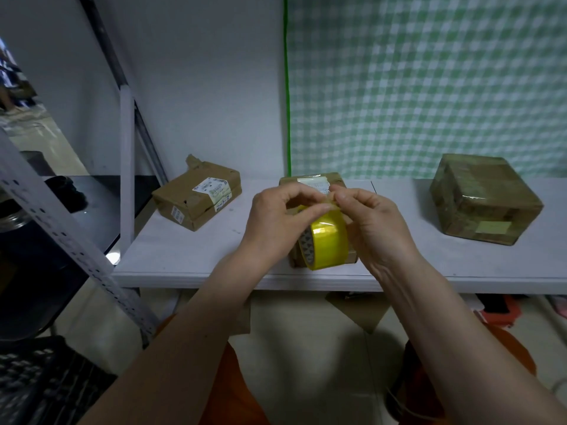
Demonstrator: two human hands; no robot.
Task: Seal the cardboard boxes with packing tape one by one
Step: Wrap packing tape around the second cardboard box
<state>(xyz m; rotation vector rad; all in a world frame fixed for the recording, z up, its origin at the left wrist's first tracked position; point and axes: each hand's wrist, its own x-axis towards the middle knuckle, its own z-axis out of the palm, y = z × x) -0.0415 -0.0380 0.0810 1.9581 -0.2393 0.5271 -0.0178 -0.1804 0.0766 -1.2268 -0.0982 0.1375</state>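
Note:
A roll of yellow packing tape [328, 240] hangs in the air above the white table [190, 259], held between both hands. My left hand [276, 222] grips the roll from its left side. My right hand [371, 225] pinches the loose tape end at the top of the roll. Right behind the hands sits a small cardboard box [310, 182] with a white label, mostly hidden by them. A flat, crumpled cardboard box [196, 200] lies at the left. A larger cube-shaped box [484, 200] wrapped in clear tape stands at the right.
A grey perforated metal shelf post [61, 228] slants across the left. A black crate [40, 384] is at the lower left. Behind the table hangs a green checked cloth [429, 87]. Cardboard scraps [359, 311] and red items lie on the floor under the table.

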